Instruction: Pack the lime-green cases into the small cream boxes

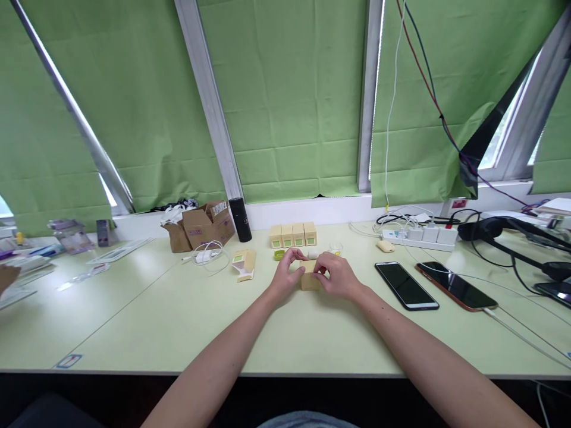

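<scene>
A small tan cardboard box (311, 282) stands on the table between my hands. My left hand (288, 274) is closed on its left side, the thumb near the top edge. On the opposite side, my right hand (337, 274) has its fingers bent at the box's top right. Just behind are a green item (279, 255), a small white item (313, 254) and a clear round container (336, 248), partly hidden by my hands. Farther back is a row of several similar small boxes (292, 235). An unfolded box (244, 264) lies to the left.
Two phones (407, 286) lie to the right, one with a cable. Behind them is a power strip (422, 237) with plugs. A large cardboard box (207, 226), a black cylinder (240, 220) and a white charger cable (206, 255) are at back left. Headphones (513, 244) lie far right.
</scene>
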The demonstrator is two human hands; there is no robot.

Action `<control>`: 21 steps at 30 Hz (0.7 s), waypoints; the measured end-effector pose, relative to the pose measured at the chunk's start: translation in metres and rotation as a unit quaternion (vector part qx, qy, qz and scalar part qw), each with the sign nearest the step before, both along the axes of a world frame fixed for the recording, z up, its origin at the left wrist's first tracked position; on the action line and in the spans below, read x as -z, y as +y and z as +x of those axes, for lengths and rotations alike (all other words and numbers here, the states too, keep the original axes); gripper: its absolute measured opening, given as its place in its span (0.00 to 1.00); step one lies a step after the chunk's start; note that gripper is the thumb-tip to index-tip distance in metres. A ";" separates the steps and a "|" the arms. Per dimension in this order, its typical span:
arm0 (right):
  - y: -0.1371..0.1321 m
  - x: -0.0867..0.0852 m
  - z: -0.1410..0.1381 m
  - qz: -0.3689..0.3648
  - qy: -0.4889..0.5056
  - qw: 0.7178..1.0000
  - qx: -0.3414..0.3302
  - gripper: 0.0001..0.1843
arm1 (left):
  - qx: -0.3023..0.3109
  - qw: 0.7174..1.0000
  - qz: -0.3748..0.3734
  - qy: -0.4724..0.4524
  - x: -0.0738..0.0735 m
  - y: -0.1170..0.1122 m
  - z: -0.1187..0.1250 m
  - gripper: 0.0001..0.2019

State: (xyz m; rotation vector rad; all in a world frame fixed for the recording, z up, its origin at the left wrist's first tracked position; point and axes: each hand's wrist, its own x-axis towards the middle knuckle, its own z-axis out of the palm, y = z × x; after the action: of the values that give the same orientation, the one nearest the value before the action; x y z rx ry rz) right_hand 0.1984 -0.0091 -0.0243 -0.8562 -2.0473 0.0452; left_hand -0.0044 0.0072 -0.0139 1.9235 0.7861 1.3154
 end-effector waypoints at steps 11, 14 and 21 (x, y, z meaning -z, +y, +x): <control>0.000 -0.005 0.000 -0.068 -0.013 0.985 0.157 0.12 | -0.103 0.995 -0.009 -0.007 0.007 0.013 -0.003 0.06; -0.001 -0.006 0.001 -0.093 -0.015 0.980 0.178 0.11 | -0.151 0.988 -0.009 -0.011 0.009 0.017 -0.004 0.05; -0.010 -0.010 0.000 -0.068 -0.026 0.994 0.078 0.11 | -0.127 0.991 -0.032 -0.006 0.009 0.014 -0.004 0.13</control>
State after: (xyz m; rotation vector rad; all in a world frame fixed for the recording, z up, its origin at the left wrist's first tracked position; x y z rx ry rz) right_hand 0.1987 -0.0191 -0.0141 -1.1104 -2.0365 0.0779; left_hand -0.0083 0.0214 -0.0234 1.8083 1.0828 1.4292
